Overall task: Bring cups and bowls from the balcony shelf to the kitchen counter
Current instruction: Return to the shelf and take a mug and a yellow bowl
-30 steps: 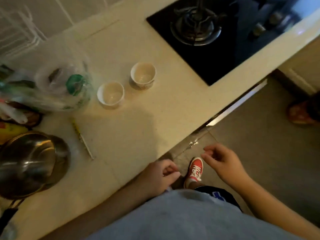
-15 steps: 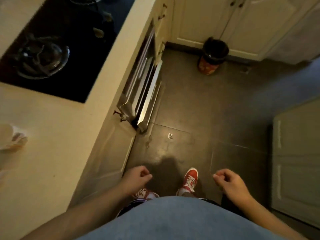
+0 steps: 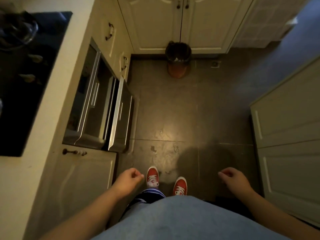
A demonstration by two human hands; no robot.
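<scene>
No cup or bowl is in view. The cream kitchen counter (image 3: 52, 94) runs along the left with a black gas hob (image 3: 26, 80) set in it. My left hand (image 3: 129, 179) hangs beside the lower cabinet door, fingers loosely curled, holding nothing. My right hand (image 3: 232, 179) hangs over the dark floor on the right, fingers curled, also holding nothing. My two red shoes (image 3: 152, 175) stand between the hands on the tiles.
A steel drawer unit (image 3: 103, 115) under the hob stands pulled out into the aisle. A dark waste bin (image 3: 178, 59) sits against the far cabinet doors (image 3: 181, 23). White cabinets (image 3: 285, 132) line the right side. Grey floor tiles (image 3: 181, 110) lie between.
My view has swung right, away from the counter and its two cups, onto the kitchen floor. Both hands have dropped to my sides and spread apart; my feet have shifted.
</scene>
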